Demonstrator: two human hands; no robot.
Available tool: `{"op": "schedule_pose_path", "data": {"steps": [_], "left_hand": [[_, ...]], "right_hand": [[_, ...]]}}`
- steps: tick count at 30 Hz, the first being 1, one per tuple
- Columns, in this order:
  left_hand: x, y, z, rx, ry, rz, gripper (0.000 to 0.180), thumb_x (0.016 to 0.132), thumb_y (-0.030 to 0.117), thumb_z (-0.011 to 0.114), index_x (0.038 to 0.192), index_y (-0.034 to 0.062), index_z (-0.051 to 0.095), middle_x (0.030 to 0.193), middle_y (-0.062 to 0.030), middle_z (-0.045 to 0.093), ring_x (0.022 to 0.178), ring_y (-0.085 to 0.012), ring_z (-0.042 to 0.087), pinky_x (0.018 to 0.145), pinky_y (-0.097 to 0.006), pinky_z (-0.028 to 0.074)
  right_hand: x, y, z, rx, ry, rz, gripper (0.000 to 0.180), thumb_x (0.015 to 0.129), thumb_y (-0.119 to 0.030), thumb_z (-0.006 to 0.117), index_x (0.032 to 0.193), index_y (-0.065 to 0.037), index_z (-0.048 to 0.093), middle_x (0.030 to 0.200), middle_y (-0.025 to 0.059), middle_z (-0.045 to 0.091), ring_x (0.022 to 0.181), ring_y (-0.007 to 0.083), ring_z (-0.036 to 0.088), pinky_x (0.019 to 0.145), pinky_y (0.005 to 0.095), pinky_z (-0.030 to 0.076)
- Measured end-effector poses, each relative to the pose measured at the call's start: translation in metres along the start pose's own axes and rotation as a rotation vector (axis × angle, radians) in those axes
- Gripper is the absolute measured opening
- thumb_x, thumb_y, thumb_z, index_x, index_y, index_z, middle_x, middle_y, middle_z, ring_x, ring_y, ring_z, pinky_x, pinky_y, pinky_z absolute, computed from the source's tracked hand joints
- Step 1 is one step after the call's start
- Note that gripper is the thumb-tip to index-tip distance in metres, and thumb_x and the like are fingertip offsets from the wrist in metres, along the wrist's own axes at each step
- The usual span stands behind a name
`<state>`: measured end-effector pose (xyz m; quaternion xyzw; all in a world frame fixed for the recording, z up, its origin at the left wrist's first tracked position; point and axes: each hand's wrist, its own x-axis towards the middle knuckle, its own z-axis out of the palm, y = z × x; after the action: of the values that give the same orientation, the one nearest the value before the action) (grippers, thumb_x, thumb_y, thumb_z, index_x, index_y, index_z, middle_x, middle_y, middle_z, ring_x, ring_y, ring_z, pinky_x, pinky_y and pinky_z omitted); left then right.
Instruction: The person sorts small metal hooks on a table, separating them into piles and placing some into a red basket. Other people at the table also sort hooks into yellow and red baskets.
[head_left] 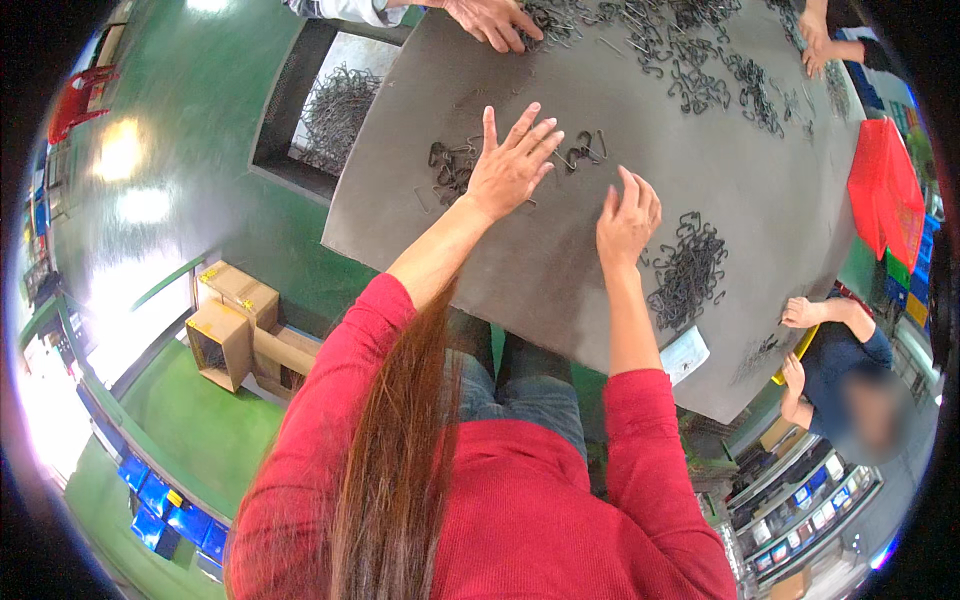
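My left hand (512,168) is spread flat, palm down, just above the grey tabletop (540,255). Under and beside its wrist lies a small cluster of dark bent-wire hooks (452,168). A few more wire hooks (585,152) sit just right of its fingertips. My right hand (628,215) hovers over the table, fingers loosely curved and thumb apart, with nothing visible in it. To the right of that wrist is a larger heap of dark hooks (690,272).
Across the table, other people's hands (490,22) work among long heaps of hooks (690,60). A person (840,340) sits at the right edge. A white paper (684,355) lies near my right forearm. Left stands a bin of wire pieces (340,115); cardboard boxes (225,335) are on the floor.
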<state>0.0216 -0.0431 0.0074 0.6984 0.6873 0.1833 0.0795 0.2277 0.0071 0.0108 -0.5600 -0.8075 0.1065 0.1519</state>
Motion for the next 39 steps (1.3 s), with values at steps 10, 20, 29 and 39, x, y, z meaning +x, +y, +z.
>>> {"op": "schedule_pose_path", "data": {"steps": [10, 20, 29, 39], "left_hand": [[0.016, 0.004, -0.024, -0.332, 0.078, 0.045, 0.017, 0.077, 0.014, 0.070, 0.090, 0.0114, 0.060, 0.118, -0.0055, 0.054, 0.131, -0.0303, 0.037, 0.107, -0.052, 0.027], [-0.014, -0.025, -0.017, -0.169, 0.375, -0.401, 0.032, 0.077, 0.007, 0.066, 0.108, 0.0110, 0.061, 0.123, -0.0091, 0.052, 0.125, -0.0312, 0.041, 0.105, -0.047, 0.031], [0.012, 0.017, -0.004, -0.012, 0.010, -0.065, 0.057, 0.080, 0.003, 0.054, 0.135, 0.0173, 0.048, 0.144, 0.0003, 0.038, 0.140, -0.0270, 0.022, 0.110, -0.059, 0.016], [0.014, -0.007, -0.001, 0.118, -0.086, -0.114, 0.051, 0.081, 0.006, 0.051, 0.131, 0.0174, 0.052, 0.145, 0.0002, 0.039, 0.142, -0.0239, 0.020, 0.110, -0.064, 0.011]], "right_hand": [[0.052, -0.007, 0.014, -0.023, -0.136, -0.030, 0.013, 0.080, -0.022, 0.069, 0.091, -0.015, 0.064, 0.092, 0.0020, 0.060, 0.094, 0.0237, 0.055, 0.082, 0.0412, 0.039], [0.077, -0.029, 0.014, 0.168, -0.101, 0.064, 0.022, 0.080, -0.024, 0.069, 0.097, -0.011, 0.063, 0.099, 0.0045, 0.060, 0.099, 0.0251, 0.056, 0.082, 0.0403, 0.041], [0.008, -0.028, 0.024, 0.006, -0.012, -0.151, 0.055, 0.082, -0.025, 0.066, 0.133, -0.013, 0.048, 0.124, 0.0078, 0.050, 0.113, 0.0262, 0.048, 0.089, 0.0416, 0.038], [0.000, -0.007, 0.019, -0.173, -0.175, -0.211, 0.054, 0.092, -0.033, 0.051, 0.142, -0.015, 0.038, 0.148, -0.0010, 0.033, 0.140, 0.0261, 0.022, 0.112, 0.0550, 0.012]]}}
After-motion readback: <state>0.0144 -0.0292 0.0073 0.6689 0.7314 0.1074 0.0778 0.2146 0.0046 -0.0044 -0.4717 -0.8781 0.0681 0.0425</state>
